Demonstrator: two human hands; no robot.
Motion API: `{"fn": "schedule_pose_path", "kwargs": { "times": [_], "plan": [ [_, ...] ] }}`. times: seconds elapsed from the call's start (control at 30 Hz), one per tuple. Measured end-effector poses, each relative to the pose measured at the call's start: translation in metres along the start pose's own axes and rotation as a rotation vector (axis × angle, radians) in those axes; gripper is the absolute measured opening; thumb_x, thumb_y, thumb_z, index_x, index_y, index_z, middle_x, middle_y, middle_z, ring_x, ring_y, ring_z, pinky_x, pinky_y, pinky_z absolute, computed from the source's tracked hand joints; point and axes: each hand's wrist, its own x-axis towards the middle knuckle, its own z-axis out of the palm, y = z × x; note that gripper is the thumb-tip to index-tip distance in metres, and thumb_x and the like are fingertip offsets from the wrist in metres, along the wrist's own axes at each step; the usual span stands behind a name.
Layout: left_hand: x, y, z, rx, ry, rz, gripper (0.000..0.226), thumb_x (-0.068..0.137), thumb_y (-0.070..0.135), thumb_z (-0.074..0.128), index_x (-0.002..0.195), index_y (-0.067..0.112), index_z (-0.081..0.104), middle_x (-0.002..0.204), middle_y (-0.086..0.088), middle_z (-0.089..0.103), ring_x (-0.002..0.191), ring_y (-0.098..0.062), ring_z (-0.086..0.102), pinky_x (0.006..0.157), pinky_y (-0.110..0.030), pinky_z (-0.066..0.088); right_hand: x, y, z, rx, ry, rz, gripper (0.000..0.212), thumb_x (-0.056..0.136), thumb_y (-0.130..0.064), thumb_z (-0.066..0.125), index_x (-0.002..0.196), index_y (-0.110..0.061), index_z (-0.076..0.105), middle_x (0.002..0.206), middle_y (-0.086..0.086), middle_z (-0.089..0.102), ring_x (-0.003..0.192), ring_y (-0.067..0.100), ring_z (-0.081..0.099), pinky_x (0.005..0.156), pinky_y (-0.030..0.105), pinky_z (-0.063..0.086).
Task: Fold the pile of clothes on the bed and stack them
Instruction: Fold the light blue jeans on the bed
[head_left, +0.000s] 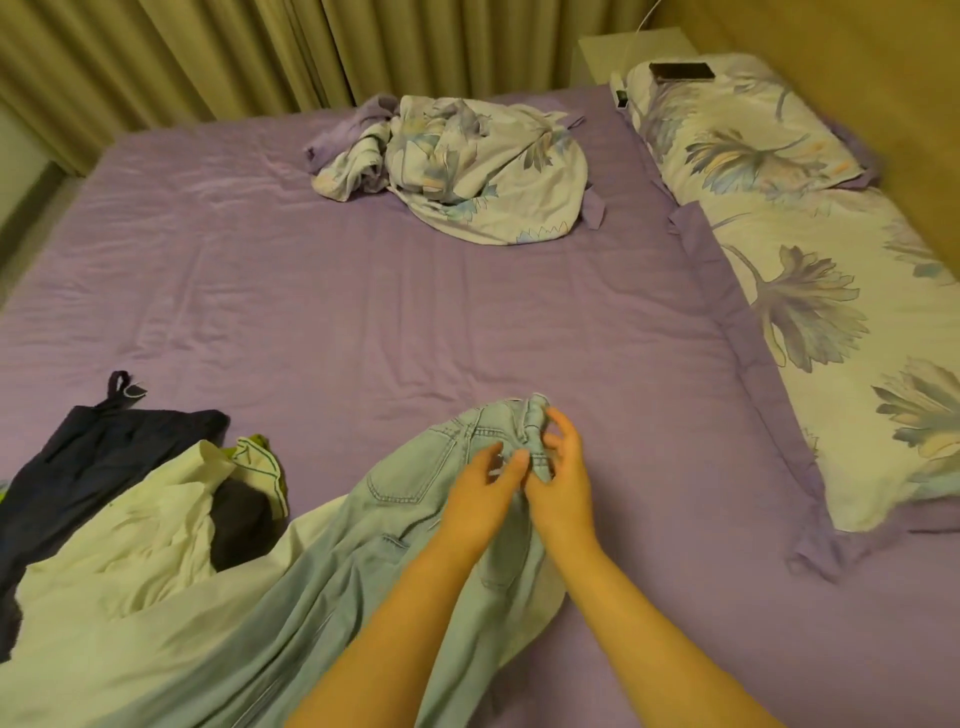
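Light blue jeans (415, 499) hang lifted above the purple bed sheet (363, 312), back pockets facing me, legs trailing toward the lower left. My left hand (480, 491) and my right hand (561, 475) both grip the waistband at its top, close together, fingers curled into the denim. To the left lies the clothes pile: a pale cream garment (130, 561), a dark navy garment (98, 457) with a strap, and a bit of yellow-green fabric (260, 457).
A crumpled floral sheet (467, 166) lies at the far middle of the bed. Two floral pillows (810, 291) line the right side, a dark phone (681, 70) on the far one. Curtains (208, 52) hang behind; a white bedside table (634, 49) stands at the far right.
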Motion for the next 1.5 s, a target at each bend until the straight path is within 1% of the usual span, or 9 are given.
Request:
{"fn": "schedule_pose_path", "kwargs": {
  "times": [0.13, 0.47, 0.6, 0.7, 0.83, 0.97, 1.07, 1.27, 1.5],
  "plan": [
    [-0.034, 0.031, -0.035, -0.310, 0.050, 0.046, 0.045, 0.090, 0.048, 0.056, 0.127, 0.022, 0.058, 0.122, -0.001, 0.065, 0.113, -0.017, 0.061, 0.099, -0.039, 0.048, -0.034, -0.050, 0.018, 0.077, -0.223, -0.114, 0.055, 0.088, 0.005, 0.059, 0.117, -0.040, 0.047, 0.118, -0.019, 0.056, 0.108, -0.003, 0.058, 0.086, 0.014, 0.049],
    [-0.126, 0.080, -0.080, -0.271, 0.198, 0.244, 0.018, 0.095, 0.029, 0.056, 0.089, 0.019, 0.069, 0.082, 0.002, 0.071, 0.078, -0.014, 0.068, 0.067, -0.028, 0.054, -0.111, -0.131, 0.015, 0.012, -0.571, -0.283, 0.061, 0.094, -0.004, 0.054, 0.133, -0.044, 0.029, 0.129, -0.026, 0.045, 0.115, -0.012, 0.050, 0.094, 0.016, 0.046],
    [-0.164, 0.118, -0.090, -0.182, 0.237, 0.364, 0.033, 0.098, 0.025, 0.051, 0.069, 0.009, 0.047, 0.057, -0.004, 0.038, 0.058, -0.019, 0.037, 0.055, -0.032, 0.037, -0.129, -0.177, -0.004, -0.023, -0.372, -0.463, 0.051, 0.094, -0.012, 0.057, 0.126, -0.047, 0.038, 0.114, -0.028, 0.055, 0.104, -0.003, 0.057, 0.090, 0.023, 0.049],
    [-0.196, 0.153, -0.097, -0.069, 0.160, 0.520, 0.031, 0.101, 0.025, 0.046, 0.088, 0.000, 0.057, 0.080, -0.014, 0.060, 0.075, -0.024, 0.058, 0.070, -0.034, 0.051, -0.125, -0.213, -0.036, -0.200, -0.211, -0.620, 0.057, 0.090, -0.025, 0.064, 0.136, -0.040, 0.035, 0.133, -0.021, 0.040, 0.117, -0.006, 0.042, 0.097, 0.016, 0.038],
    [-0.243, 0.206, -0.108, -0.144, 0.133, 0.679, 0.026, 0.100, 0.023, 0.047, 0.095, 0.003, 0.063, 0.088, -0.007, 0.072, 0.082, -0.019, 0.069, 0.070, -0.029, 0.057, -0.120, -0.249, -0.083, -0.396, -0.415, -0.533, 0.082, 0.084, -0.035, 0.069, 0.149, -0.027, 0.019, 0.138, -0.016, 0.032, 0.126, 0.001, 0.030, 0.103, 0.025, 0.033],
    [-0.282, 0.241, -0.126, -0.221, 0.204, 0.770, 0.028, 0.094, 0.031, 0.057, 0.097, 0.005, 0.065, 0.093, -0.013, 0.072, 0.086, -0.027, 0.069, 0.080, -0.041, 0.057, -0.118, -0.266, -0.117, -0.636, -0.303, -0.629, 0.036, 0.089, -0.020, 0.063, 0.124, -0.018, 0.054, 0.109, -0.002, 0.059, 0.106, 0.015, 0.053, 0.083, 0.024, 0.040],
    [-0.301, 0.252, -0.132, -0.239, 0.299, 0.799, 0.035, 0.090, 0.032, 0.064, 0.102, -0.001, 0.065, 0.096, -0.017, 0.071, 0.087, -0.030, 0.068, 0.082, -0.044, 0.057, -0.125, -0.279, -0.133, -0.549, -0.255, -0.680, 0.008, 0.094, -0.012, 0.054, 0.093, -0.012, 0.062, 0.087, 0.001, 0.061, 0.084, 0.018, 0.055, 0.066, 0.018, 0.038],
    [-0.321, 0.253, -0.127, -0.185, 0.512, 0.856, 0.037, 0.093, 0.024, 0.061, 0.100, -0.012, 0.059, 0.086, -0.017, 0.061, 0.078, -0.025, 0.059, 0.078, -0.046, 0.052, -0.138, -0.324, -0.164, -0.544, -0.153, -0.778, 0.008, 0.095, -0.021, 0.055, 0.095, -0.014, 0.060, 0.085, -0.005, 0.061, 0.078, 0.008, 0.055, 0.062, 0.012, 0.037],
    [-0.320, 0.263, -0.104, 0.006, 0.664, 0.909, 0.015, 0.097, 0.027, 0.051, 0.086, 0.018, 0.054, 0.081, 0.005, 0.056, 0.073, -0.009, 0.052, 0.068, -0.027, 0.043, -0.151, -0.384, -0.206, -0.385, 0.011, -0.823, 0.016, 0.084, -0.022, 0.070, 0.083, -0.009, 0.060, 0.075, -0.003, 0.058, 0.068, 0.007, 0.052, 0.055, 0.012, 0.036]
  ]
}}
